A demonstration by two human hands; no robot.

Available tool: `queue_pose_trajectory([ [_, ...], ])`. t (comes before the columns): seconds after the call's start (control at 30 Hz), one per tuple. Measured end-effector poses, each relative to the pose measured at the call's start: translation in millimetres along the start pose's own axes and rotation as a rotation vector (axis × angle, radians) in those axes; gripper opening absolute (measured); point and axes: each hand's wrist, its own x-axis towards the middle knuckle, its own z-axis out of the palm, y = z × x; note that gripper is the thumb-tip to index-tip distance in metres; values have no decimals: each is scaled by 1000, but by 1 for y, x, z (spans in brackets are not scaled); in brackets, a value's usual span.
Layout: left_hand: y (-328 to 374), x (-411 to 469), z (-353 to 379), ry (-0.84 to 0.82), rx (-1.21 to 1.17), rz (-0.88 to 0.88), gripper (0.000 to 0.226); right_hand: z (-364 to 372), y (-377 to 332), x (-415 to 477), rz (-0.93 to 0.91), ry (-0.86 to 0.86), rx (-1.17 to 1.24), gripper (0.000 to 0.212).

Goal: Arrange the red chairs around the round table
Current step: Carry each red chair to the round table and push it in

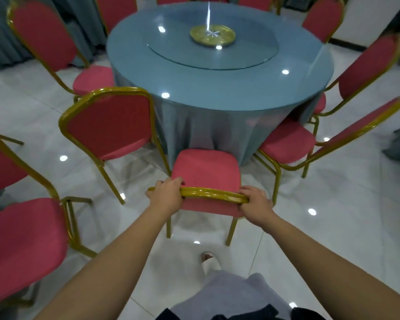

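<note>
At the far left a spare chair (21,239) stands well apart from the table. Next along, a neighbouring chair (109,125) sits angled in beside the blue tablecloth (189,125). Then comes the person's left hand (169,192), fingers curled over the left end of the gold top rail (213,195) of the red chair (206,172) in front of them. The right hand (255,202) wraps the rail's other end the same way — both holding, neither nearer than the other. The rail runs crosswise, left to right, so the seat points straight away from the hands toward the round table (217,88). Its front edge looks to be touching the hanging cloth, though the folds make that hard to be sure of. On the right, another chair (286,144) is drawn in at a slant, its back blurred. I'd judge the coming move to be a straight push forward — squarely into the gap between those two neighbours, with even pressure from both hands so the chair does not swing.
</note>
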Motion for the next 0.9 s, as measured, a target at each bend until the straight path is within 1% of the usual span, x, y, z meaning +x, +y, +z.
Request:
queue_pose_trajectory([
  [0.07,5,16,-10,-20,1,11,27,-11,-2,20,-38,-24,47,42],
  [0.13,12,31,-19,-53,24,17,19,-21,-5,38,-65,-24,29,31],
  [0.17,15,38,-22,-65,32,16,16,-25,-3,47,-86,-30,-18,33],
  [0.23,20,52,-28,-67,41,14,12,-32,1,62,-129,-64,-116,73],
  [0.27,23,59,-31,-64,42,17,12,-36,2,70,-149,-65,-142,85],
  [0.3,25,66,-34,-64,45,20,12,-39,2,78,-166,-61,-152,89],
  [0.4,33,86,-40,-61,41,9,14,-45,1,100,-172,-43,-147,87],
  [0.5,41,104,-42,-55,21,8,24,-50,3,117,-174,-15,-152,83],
  [0.63,47,123,-42,-19,12,4,18,-63,3,135,-177,-33,-145,84],
  [0.73,54,137,-42,-30,-6,20,14,-75,5,149,-171,-71,-110,87],
  [0.8,56,142,-43,-40,-22,26,19,-80,4,154,-154,-119,-110,88],
  [0.83,54,143,-42,-45,-43,31,27,-82,2,153,-137,-149,-125,89],
  [0.9,44,139,-41,-34,-151,45,58,-84,-5,152,-126,-175,-153,90],
])
